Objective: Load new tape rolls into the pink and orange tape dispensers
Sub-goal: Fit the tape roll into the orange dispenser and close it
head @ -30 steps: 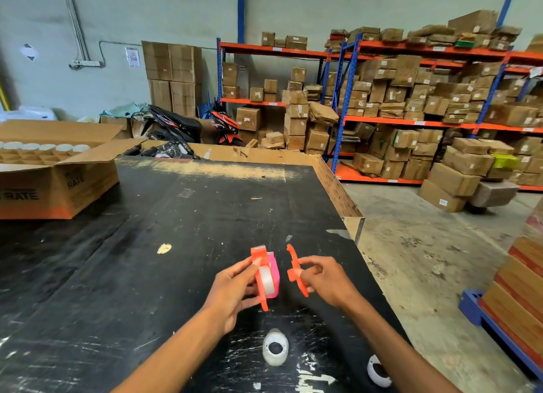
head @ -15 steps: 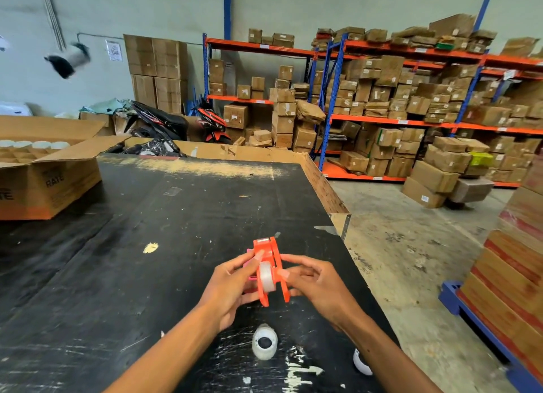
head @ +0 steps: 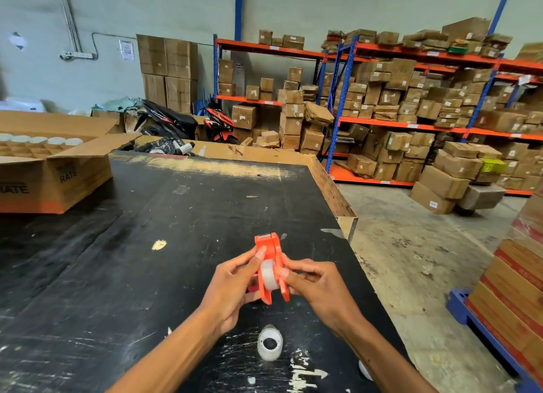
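I hold an orange tape dispenser (head: 269, 247) above the black table (head: 147, 260), its cutter end pointing away from me. A whitish tape roll (head: 269, 276) sits between its two side plates. My left hand (head: 232, 289) grips the left side and my right hand (head: 317, 286) presses the right side plate. A sliver of pink (head: 253, 289) shows beside my left fingers. A loose white tape roll (head: 269, 345) lies on the table just below my hands. Another white roll (head: 364, 370) peeks out beside my right forearm.
An open cardboard box (head: 58, 175) with white roll tops stands at the table's far left. The table's right edge (head: 349, 225) drops to a concrete floor. Shelves of cartons (head: 411, 113) fill the back, and stacked boxes on a blue pallet (head: 514, 304) stand at right.
One second ago my right hand held the orange side plate apart from the dispenser. It has been brought against the dispenser, closing over the tape roll, and both hands now press it together.
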A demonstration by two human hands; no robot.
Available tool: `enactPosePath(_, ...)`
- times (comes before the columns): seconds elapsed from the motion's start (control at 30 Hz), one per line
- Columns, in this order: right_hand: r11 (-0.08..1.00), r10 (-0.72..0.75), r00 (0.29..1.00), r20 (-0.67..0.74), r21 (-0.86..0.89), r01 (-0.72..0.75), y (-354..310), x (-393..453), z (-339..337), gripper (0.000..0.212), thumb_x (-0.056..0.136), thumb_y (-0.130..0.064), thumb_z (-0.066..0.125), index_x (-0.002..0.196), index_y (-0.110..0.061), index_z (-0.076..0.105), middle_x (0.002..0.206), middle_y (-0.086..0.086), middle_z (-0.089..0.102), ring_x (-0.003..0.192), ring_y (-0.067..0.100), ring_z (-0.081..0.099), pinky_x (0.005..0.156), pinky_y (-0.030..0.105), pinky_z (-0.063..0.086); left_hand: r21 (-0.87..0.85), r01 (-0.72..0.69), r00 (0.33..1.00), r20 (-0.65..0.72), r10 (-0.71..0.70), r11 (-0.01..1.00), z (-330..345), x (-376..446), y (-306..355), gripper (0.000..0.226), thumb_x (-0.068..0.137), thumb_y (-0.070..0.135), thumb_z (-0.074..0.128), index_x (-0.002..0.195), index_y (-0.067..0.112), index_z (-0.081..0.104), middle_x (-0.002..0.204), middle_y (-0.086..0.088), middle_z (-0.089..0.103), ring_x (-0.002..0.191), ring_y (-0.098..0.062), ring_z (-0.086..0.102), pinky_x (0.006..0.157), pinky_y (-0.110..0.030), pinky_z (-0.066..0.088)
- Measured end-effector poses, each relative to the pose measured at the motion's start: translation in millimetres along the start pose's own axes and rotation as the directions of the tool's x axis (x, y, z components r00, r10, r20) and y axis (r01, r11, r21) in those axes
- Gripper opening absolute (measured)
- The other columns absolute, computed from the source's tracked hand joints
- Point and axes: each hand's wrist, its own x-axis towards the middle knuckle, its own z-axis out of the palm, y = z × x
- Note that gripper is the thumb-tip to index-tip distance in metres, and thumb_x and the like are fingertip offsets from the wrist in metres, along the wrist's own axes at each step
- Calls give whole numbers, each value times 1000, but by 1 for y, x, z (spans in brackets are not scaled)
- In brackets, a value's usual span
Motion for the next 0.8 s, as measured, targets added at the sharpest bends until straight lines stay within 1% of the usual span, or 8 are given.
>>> enactPosePath(0.07, 1000, -10, 1000, 16, -3, 10, -1, 1, 1, 30, 79, -20, 72, 107, -9, 73, 103, 15, 72, 95, 27, 72, 79, 31, 61, 12, -8, 1000, 8, 8, 1000, -2, 1, 3, 27, 89, 33, 59, 106, 21, 75, 104, -17, 76, 92, -33, 70, 83, -49, 56)
enactPosePath(0.13, 1000, -16, 1000, 12, 0, 16, -3, 3, 0, 27, 81, -16, 72, 107, -9, 73, 101, 12, 74, 94, 26, 72, 77, 29, 60, 29, -34, 999, 13, 34, 999, -1, 2, 6, 27, 90, 33, 59, 106, 19, 75, 104, -17, 76, 94, -34, 70, 85, -52, 55)
enactPosePath(0.27, 1000, -9, 999, -35, -13, 9, -15, 12, -1, 34, 83, -20, 71, 116, -19, 64, 93, 11, 77, 88, 22, 74, 82, 36, 60, 57, -82, 996, 26, 80, 995, 7, 4, 15, 32, 87, 34, 61, 112, 17, 72, 99, -17, 77, 79, -24, 71, 61, -32, 58)
enactPosePath(0.4, 999, -14, 998, -67, -34, 12, -18, 21, 1, 39, 83, -20, 71, 121, -21, 59, 89, 11, 77, 85, 21, 75, 83, 39, 60, 40, -104, 994, -13, 105, 994, 11, 5, 16, 32, 88, 27, 62, 117, 15, 69, 100, -20, 76, 76, -21, 71, 59, -28, 57)
enactPosePath(0.5, 998, -62, 994, -94, -31, 60, -12, 18, 8, 30, 83, -21, 71, 111, -32, 64, 87, 12, 77, 85, 24, 75, 85, 44, 59, 28, -125, 991, -44, 126, 992, 9, 6, 13, 28, 88, 24, 62, 114, 15, 70, 97, -19, 77, 74, -18, 73, 59, -29, 59)
enactPosePath(0.57, 997, -77, 994, -77, -17, 76, -14, 16, 9, 29, 85, -21, 70, 110, -34, 64, 90, 13, 77, 89, 22, 74, 85, 40, 59, 57, -126, 991, -26, 128, 990, 6, 7, 13, 34, 87, 28, 63, 117, 14, 69, 98, -16, 77, 82, -23, 73, 65, -35, 59)
enactPosePath(0.67, 998, -69, 997, 17, 16, 69, -21, 14, 7, 26, 87, -16, 66, 111, -27, 68, 102, 17, 75, 98, 20, 72, 81, 28, 60, 83, -135, 991, 3, 135, 987, 0, 7, 14, 43, 81, 37, 64, 118, 15, 69, 102, -13, 77, 92, -27, 73, 71, -37, 58)
enactPosePath(0.8, 997, -74, 997, 31, 23, 74, -26, 14, 7, 23, 87, -15, 65, 108, -22, 72, 97, -1, 75, 94, 16, 73, 75, 22, 59, 85, -161, 987, 0, 162, 983, 1, 5, 15, 33, 89, 30, 59, 117, 16, 70, 105, -12, 77, 103, -33, 70, 79, -45, 56)
